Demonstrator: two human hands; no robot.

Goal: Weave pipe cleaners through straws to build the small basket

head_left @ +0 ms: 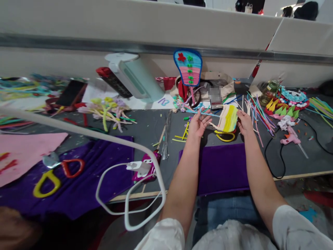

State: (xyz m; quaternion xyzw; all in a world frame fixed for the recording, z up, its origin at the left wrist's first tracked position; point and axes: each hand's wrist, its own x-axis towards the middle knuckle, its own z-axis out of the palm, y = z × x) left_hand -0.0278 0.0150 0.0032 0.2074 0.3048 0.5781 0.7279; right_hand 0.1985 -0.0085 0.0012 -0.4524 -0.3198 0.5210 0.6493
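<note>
Between my hands is a small panel of pipe cleaners (228, 118), cream on its left and yellow on its right. My right hand (244, 122) pinches its right edge. My left hand (199, 124) is palm up with its fingers apart, left of the panel; blue pipe cleaners (206, 113) cross near its fingertips. Yellow-handled scissors (225, 137) lie under the panel's lower edge. Nearer to me, a folded purple cloth (222, 168) lies between my forearms.
A pink glue gun (290, 136) with a black cord lies right. A decorated fan (189, 67) stands behind. Left are a pale green box-like container (137, 76), a magenta power strip (148, 167) with a white cable (130, 139), and red-and-yellow-handled scissors (47, 184).
</note>
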